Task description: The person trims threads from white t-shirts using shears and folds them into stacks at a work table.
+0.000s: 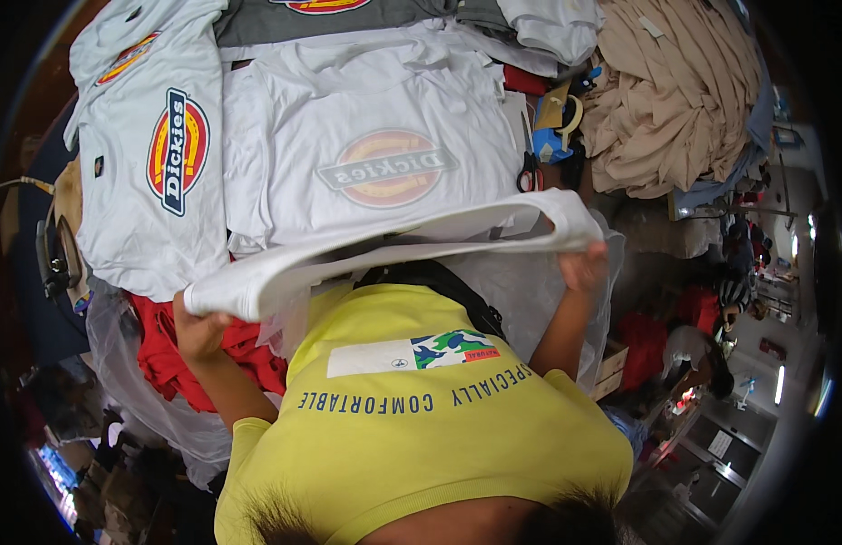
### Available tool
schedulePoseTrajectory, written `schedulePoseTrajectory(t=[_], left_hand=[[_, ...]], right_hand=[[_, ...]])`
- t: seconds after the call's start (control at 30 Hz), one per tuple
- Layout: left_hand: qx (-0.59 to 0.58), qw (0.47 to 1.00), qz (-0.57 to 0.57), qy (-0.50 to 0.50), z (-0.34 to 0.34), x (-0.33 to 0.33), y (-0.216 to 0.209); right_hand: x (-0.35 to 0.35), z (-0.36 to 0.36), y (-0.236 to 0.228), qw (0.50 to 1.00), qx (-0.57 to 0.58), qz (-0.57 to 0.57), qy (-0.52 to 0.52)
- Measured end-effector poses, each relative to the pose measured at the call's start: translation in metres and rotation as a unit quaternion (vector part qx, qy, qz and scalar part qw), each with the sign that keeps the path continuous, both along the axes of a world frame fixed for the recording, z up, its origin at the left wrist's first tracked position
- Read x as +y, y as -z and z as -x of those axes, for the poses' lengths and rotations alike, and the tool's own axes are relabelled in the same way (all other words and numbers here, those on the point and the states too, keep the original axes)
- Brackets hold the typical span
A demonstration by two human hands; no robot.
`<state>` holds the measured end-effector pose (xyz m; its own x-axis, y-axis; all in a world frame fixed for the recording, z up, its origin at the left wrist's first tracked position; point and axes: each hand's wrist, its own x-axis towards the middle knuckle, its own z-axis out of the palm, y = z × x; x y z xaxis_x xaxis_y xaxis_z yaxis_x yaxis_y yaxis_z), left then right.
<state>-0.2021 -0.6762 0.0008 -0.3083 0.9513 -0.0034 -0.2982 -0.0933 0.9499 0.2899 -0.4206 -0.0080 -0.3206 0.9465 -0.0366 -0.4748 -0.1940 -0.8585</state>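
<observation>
Head view: the left hand (198, 329) and the right hand (582, 267) each have their grip clamped on an end of a folded white shirt (384, 247), stretched above the table's near edge. A clear plastic bag (530, 291) hangs beneath it; red garments (171, 359) lie at the near left corner, scissors (530, 173) further back

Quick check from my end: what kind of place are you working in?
Likely a garment workshop or packing floor: stacks of printed white T-shirts on the table, a heap of beige fabric, scissors, and both hands holding a folded white shirt.
</observation>
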Motion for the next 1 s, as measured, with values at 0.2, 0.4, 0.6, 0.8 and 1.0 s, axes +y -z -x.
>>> schedulePoseTrajectory(t=[0.2, 0.4, 0.6, 0.8, 1.0], left_hand=[[0.16, 0.978, -0.132, 0.016, 0.078, 0.016, 0.001], [-0.121, 0.989, 0.084, -0.018, 0.106, 0.251, 0.026], [0.2, 0.946, 0.211, -0.147, 0.09, 0.244, 0.102], [0.478, 0.845, 0.192, -0.141, -0.011, 0.103, 0.095], [0.636, 0.726, 0.248, -0.085, -0.088, 0.073, 0.083]], right_hand=[[0.055, 0.018, -0.058, 0.973, 0.023, -0.222, -0.056], [0.237, 0.154, 0.018, 0.985, -0.074, 0.025, -0.152], [0.225, 0.168, 0.057, 0.905, -0.391, 0.075, -0.148], [0.141, 0.044, 0.049, 0.851, -0.487, 0.025, -0.198], [0.058, 0.029, 0.062, 0.829, -0.528, 0.036, -0.182]])
